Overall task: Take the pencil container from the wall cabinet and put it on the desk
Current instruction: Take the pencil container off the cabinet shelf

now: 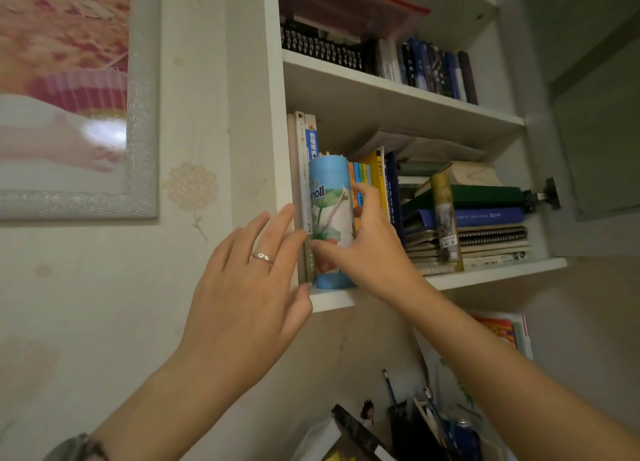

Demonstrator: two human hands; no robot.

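Observation:
The pencil container is a tall blue cylinder with a flower picture, pencil tips showing at its top. It stands upright at the left end of the lowest shelf of the open white wall cabinet. My right hand wraps around it, thumb across the front and fingers behind its right side. My left hand, with a ring, is spread open just left of the container, its fingertips at the cabinet's left edge and the pale books there. The desk surface is not in view.
Upright books and a stack of notebooks fill the shelf right of the container, with a slim tube leaning in front. The cabinet door hangs open at right. A framed picture hangs left. Pens and books stand below.

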